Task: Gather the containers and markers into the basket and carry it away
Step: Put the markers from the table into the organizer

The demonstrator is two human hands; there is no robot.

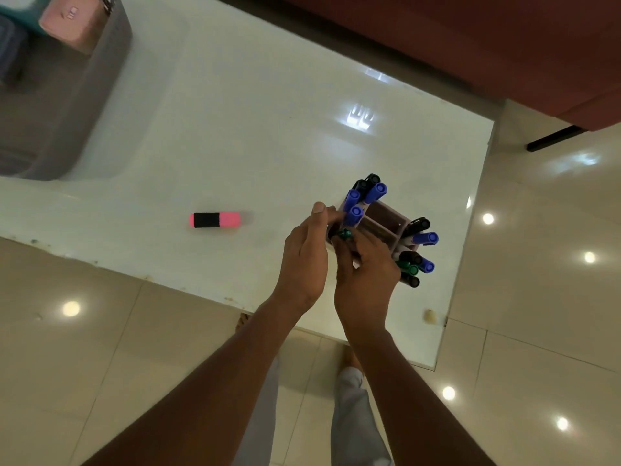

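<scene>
My left hand (304,260) and right hand (364,277) are both at the marker holder (386,227), a pale divided container standing on the white counter (235,129) near its right end. My right-hand fingers are curled around the holder's near side, and a green-capped marker (345,234) sits between them and the holder; I cannot tell whether they pinch it. My left-hand fingers are loosely bent, thumb tip against the holder's left edge beside the blue-capped markers (354,210). More blue, black and green markers (415,264) fill the holder's right compartments; its middle ones look empty. A pink and black highlighter (215,219) lies flat well to the holder's left. The grey basket (84,105), far left of the holder, carries a pink container (72,21)
</scene>
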